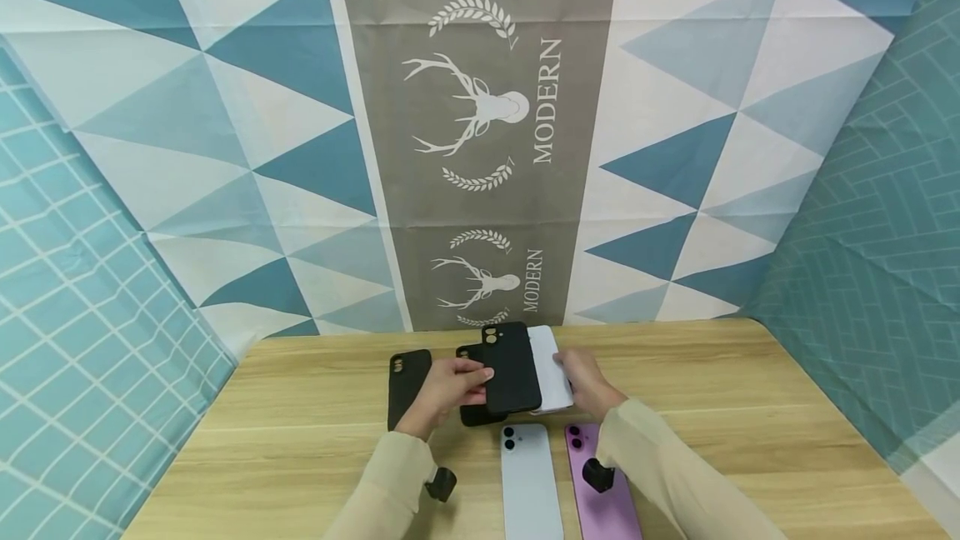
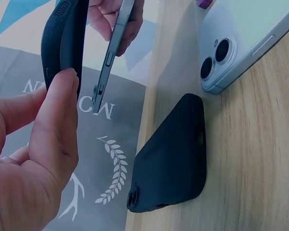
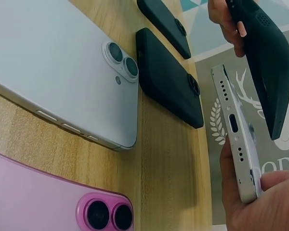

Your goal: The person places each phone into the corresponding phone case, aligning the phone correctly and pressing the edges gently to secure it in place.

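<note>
My left hand (image 1: 450, 386) grips a black phone case (image 1: 512, 367) raised above the table; the case (image 2: 67, 38) and its curved edge (image 3: 269, 62) show in both wrist views. My right hand (image 1: 588, 382) holds a white phone (image 1: 551, 369) just right of the case, with its thin edge (image 2: 111, 57) and port end (image 3: 236, 134) visible. Case and phone stand close together, slightly apart. A second black case (image 1: 474, 415) lies on the table beneath them.
A third black case (image 1: 407, 386) lies to the left on the wooden table (image 1: 750, 423). A pale blue phone (image 1: 529, 482) and a purple phone (image 1: 600, 498) lie face down near the front edge. A patterned cloth backdrop (image 1: 480, 132) hangs behind.
</note>
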The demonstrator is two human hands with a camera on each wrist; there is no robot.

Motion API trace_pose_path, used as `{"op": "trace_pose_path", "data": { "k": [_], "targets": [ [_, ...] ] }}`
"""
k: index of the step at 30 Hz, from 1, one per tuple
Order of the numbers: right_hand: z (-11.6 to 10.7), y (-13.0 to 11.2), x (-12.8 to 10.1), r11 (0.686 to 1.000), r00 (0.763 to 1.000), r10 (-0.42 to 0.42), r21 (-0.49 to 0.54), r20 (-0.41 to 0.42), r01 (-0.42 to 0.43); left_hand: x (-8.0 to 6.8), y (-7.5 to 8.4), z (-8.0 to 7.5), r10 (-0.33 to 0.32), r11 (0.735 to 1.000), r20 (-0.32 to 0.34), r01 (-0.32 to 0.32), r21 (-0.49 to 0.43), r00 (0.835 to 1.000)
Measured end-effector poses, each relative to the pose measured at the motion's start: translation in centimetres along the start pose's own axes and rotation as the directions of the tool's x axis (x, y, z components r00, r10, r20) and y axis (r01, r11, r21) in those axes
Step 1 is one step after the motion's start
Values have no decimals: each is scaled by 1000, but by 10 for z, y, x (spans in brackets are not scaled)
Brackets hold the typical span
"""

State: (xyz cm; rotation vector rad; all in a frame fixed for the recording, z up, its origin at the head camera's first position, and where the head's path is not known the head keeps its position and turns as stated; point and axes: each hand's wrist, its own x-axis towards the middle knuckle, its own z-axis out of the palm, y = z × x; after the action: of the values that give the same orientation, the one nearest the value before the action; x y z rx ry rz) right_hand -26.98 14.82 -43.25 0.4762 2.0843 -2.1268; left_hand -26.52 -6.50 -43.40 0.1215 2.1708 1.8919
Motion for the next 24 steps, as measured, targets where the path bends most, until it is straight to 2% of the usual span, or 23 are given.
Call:
{"op": "trace_pose_path", "data": {
  "k": [4,11,20,24],
  "targets": [
    [1,-1,-1,1000,1000,-4,11,-4,4,-3,5,2,-2,1000,8,2,-6,1000],
    [3,-4,-3,1000,1000,-12,26,3,12,-18,26,6,0,1000,10,0,-12,1000],
    [7,-4,-3,999,1000,5,51,5,-5,-2,6,5,-7,1000,9,7,0,1000],
    [7,-5,-5,998,1000,18,60,16,-19,-1,5,6,-18,1000,0,18,0,1000]
  ]
}}
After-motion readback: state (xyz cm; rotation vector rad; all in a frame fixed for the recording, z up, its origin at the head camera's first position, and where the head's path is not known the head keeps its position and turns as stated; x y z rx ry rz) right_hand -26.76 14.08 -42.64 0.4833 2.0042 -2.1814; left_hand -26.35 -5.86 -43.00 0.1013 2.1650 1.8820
